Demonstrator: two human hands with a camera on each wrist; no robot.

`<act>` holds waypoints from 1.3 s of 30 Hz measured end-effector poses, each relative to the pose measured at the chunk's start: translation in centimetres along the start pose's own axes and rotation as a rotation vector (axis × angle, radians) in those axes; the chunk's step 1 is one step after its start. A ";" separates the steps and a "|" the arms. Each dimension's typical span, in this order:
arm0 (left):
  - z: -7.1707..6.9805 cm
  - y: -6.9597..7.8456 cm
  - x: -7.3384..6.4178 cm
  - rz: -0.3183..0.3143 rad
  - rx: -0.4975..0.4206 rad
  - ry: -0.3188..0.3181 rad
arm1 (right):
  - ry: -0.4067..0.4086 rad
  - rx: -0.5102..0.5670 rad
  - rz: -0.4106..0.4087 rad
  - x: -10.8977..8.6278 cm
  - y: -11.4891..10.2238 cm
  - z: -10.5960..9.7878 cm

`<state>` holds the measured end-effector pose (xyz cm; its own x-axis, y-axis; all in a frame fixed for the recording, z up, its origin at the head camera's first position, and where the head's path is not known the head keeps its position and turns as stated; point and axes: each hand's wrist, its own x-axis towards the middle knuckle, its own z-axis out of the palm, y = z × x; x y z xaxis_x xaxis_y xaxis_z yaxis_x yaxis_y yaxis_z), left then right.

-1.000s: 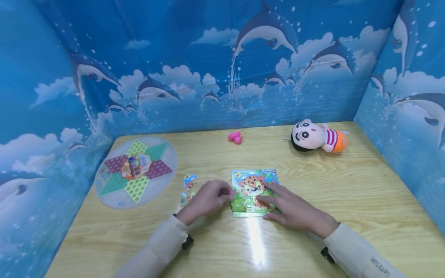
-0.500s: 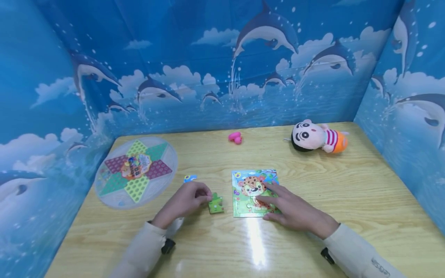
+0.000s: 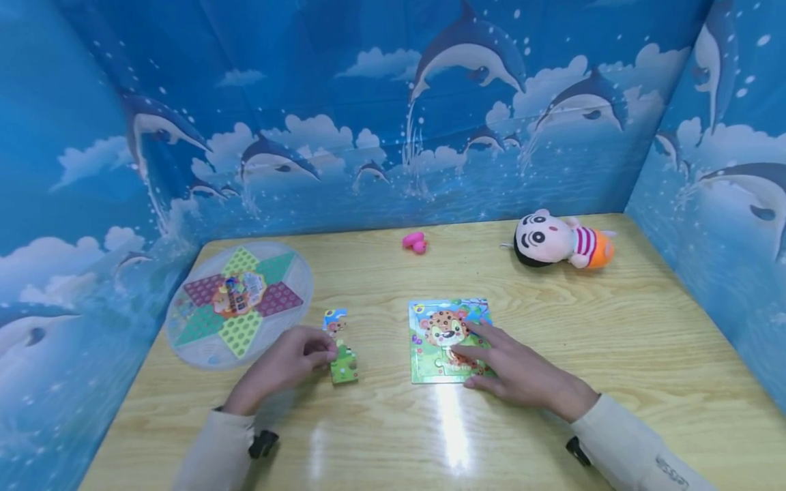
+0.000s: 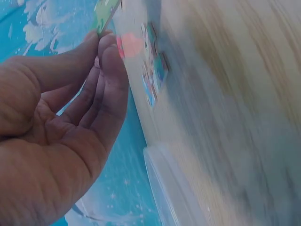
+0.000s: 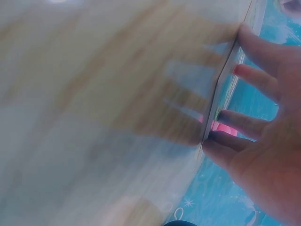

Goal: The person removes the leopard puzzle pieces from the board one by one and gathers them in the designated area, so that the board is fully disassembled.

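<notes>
Between thumb and fingers, my left hand (image 3: 295,358) pinches a green jigsaw piece (image 3: 346,368), held left of the puzzle board (image 3: 414,372). The left wrist view has that piece at the fingertips, raised off the table. Close behind it lie loose puzzle pieces (image 3: 334,319) with blue and spotted orange print, partly hidden by the hand and the held piece. My right hand (image 3: 522,368) rests with spread fingers on the right side of the board, covering part of its leopard picture. A plain green area shows at the board's lower left. In the right wrist view the fingertips touch the board's edge (image 5: 217,94).
A round star-patterned Chinese checkers board (image 3: 209,341) lies at the left of the wooden table (image 3: 381,436). Toward the back are a small pink toy (image 3: 415,243) and a plush doll (image 3: 561,240) on its side. Dolphin-printed sheets (image 3: 344,102) wall the back and sides.
My left hand has drawn the green jigsaw piece off the board's lower left and carried it left, near the loose pieces. The right hand has stayed on the board.
</notes>
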<state>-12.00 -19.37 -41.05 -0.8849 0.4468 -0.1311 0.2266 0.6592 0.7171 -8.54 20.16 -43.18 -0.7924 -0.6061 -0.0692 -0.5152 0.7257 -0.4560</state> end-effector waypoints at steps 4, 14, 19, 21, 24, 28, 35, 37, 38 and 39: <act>-0.7 -0.3 -0.7 -0.012 0.001 -0.005 | 0.003 -0.003 -0.001 0.0 0.0 0.0; -1.5 -1.1 -1.6 -0.057 0.001 -0.041 | 0.004 -0.005 0.002 0.0 0.0 0.0; -1.5 -1.5 -1.8 -0.049 0.000 -0.050 | 0.004 -0.003 0.002 0.0 0.1 0.0; -1.5 -1.6 -1.8 -0.050 0.002 -0.051 | 0.004 -0.003 0.003 0.0 0.1 0.0; -1.5 -1.6 -1.9 -0.060 -0.008 -0.058 | 0.003 -0.002 0.004 0.0 0.1 0.0; -1.1 -1.7 -1.9 -0.076 -0.006 -0.068 | 0.005 0.006 0.005 0.0 0.0 0.0; -0.6 -1.7 -2.0 -0.090 0.026 -0.057 | -0.003 0.011 0.009 0.0 -0.1 -0.1; -0.6 -1.6 -2.1 -0.092 0.024 -0.055 | -0.007 0.012 0.012 0.0 -0.1 -0.1; -0.6 -1.6 -2.1 -0.093 0.026 -0.055 | -0.009 0.012 0.013 0.0 -0.1 -0.1; -0.6 -1.6 -2.1 -0.093 0.027 -0.053 | -0.010 0.013 0.013 0.0 -0.1 -0.1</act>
<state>-10.73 -21.71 -41.56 -0.8802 0.4136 -0.2329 0.1558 0.7153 0.6812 -8.58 20.12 -43.09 -0.7958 -0.5998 -0.0837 -0.5006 0.7293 -0.4664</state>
